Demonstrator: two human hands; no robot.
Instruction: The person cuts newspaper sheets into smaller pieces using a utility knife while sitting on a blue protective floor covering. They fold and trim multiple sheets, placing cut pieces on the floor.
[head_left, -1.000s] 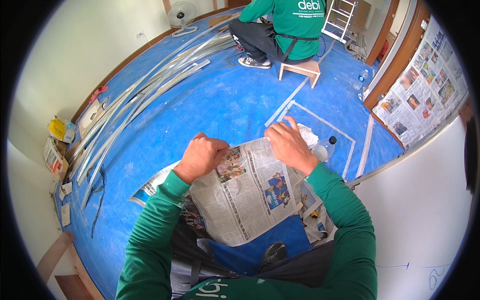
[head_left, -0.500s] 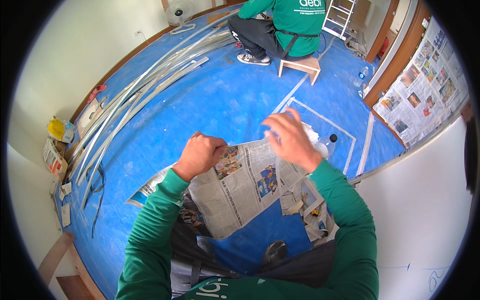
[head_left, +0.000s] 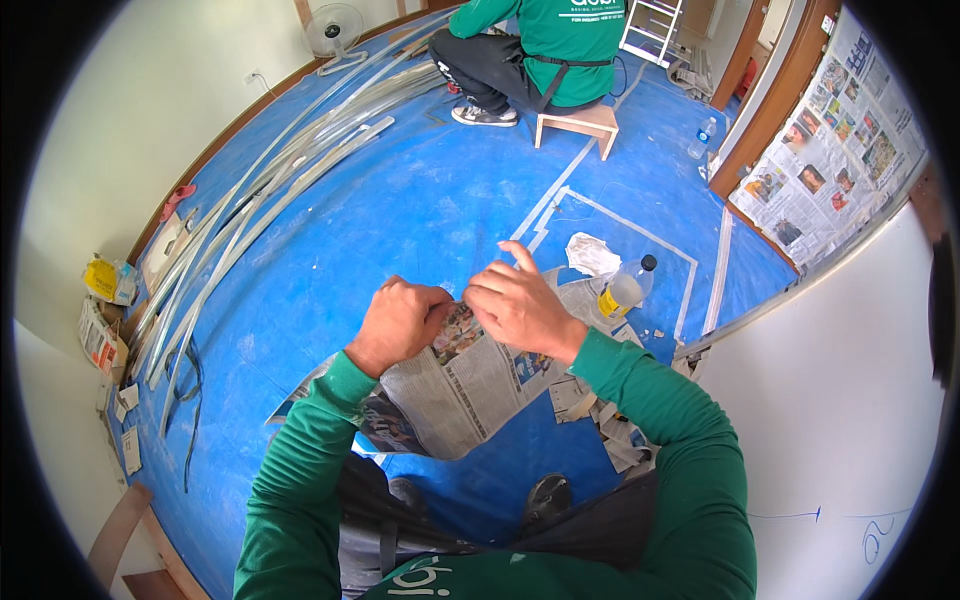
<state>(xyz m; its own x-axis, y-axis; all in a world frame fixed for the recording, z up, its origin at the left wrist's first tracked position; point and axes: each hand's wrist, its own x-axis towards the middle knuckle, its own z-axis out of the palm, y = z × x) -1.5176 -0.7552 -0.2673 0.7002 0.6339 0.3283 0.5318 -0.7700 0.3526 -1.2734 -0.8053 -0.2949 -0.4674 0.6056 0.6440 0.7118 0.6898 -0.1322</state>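
A printed newspaper sheet [head_left: 455, 395] hangs in front of my knees, its lower part bent toward my legs. My left hand [head_left: 398, 322] is closed on its upper edge. Close beside it, my right hand [head_left: 520, 312] pinches the same edge, with one finger raised. The fingertips of both hands almost meet, and the paper between them is partly hidden. Right of the sheet lie torn newspaper scraps [head_left: 610, 425]. Beyond my right wrist stand a bottle with a yellow label [head_left: 622, 293] and a clear bottle with a black cap [head_left: 646, 268], near a crumpled white piece [head_left: 593, 255].
Long metal channels [head_left: 270, 190] lie along the left on blue floor sheeting [head_left: 400, 210]. Ahead, a person in green [head_left: 570, 50] sits on a low wooden stool [head_left: 580, 122]. A white panel [head_left: 820, 400] stands at my right. A fan [head_left: 335, 35] and ladder [head_left: 652, 30] are farther back.
My right hand has come left and down, from open above the sheet to pinching its upper edge beside my left hand. The view has shifted slightly.
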